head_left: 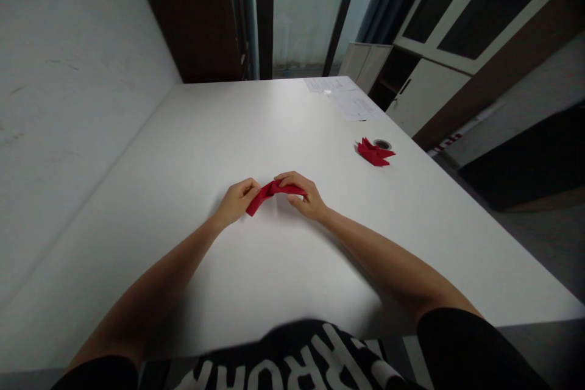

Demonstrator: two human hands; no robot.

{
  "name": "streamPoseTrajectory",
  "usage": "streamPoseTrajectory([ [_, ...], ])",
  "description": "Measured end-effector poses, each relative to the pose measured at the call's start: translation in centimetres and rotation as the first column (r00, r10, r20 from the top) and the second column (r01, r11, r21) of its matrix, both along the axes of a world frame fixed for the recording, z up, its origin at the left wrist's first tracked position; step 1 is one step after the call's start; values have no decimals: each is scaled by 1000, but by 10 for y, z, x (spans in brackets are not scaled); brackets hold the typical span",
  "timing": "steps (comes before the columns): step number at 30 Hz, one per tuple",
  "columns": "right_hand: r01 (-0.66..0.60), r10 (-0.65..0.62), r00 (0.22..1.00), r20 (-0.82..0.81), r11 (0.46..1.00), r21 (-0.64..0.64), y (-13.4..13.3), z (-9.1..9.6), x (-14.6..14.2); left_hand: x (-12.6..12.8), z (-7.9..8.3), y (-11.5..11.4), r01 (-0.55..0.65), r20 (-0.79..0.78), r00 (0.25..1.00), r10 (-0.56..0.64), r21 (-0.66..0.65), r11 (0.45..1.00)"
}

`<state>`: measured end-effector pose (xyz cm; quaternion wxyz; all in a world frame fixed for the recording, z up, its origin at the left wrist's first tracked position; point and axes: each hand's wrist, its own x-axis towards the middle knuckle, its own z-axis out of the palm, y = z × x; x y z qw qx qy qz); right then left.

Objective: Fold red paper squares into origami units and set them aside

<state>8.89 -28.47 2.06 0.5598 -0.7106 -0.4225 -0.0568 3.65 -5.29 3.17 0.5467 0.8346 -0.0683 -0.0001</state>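
A folded strip of red paper (265, 193) is held between my two hands, arched slightly upward in its middle. My left hand (238, 200) pinches it toward its left part, and the left end sticks out below the fingers. On the other side my right hand (302, 194) grips the right part, fingers over the top and thumb beneath. Farther off to the right, a red folded paper piece with several points (373, 153) lies on the white table (192, 134).
Printed paper sheets (350, 102) lie at the table's far right corner. A round cable hole (382, 144) sits by the right edge. A wall (82, 73) borders the table on the left, and white cabinets (427, 94) stand beyond the right edge.
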Motion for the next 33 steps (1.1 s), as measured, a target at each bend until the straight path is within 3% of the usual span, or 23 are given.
streamPoseTrajectory([
  [2,-36,36,999,-25,999,-17,0,2,0,-1,3,2,-18,162,987,-26,268,963],
  [5,-29,26,998,-53,998,-49,2,5,1,-1,2,3,-89,339,930,-143,586,806],
  [8,-113,108,993,-48,986,-120,4,8,4,1,-5,3,-168,410,883,-228,731,661],
  [10,-138,130,990,-57,976,-170,5,7,5,2,-9,3,-186,427,864,-268,764,618],
  [16,38,-37,999,10,917,-396,11,0,4,1,-10,1,-161,426,826,-369,805,571],
  [23,136,-67,987,149,842,-521,14,0,-1,-1,-4,-2,-122,407,781,-474,844,523],
  [28,249,-160,965,206,802,-543,15,1,-4,-5,2,-3,-135,429,789,-440,819,557],
  [33,308,-250,951,181,803,-510,17,5,-9,-9,7,-8,-199,481,787,-386,791,578],
])
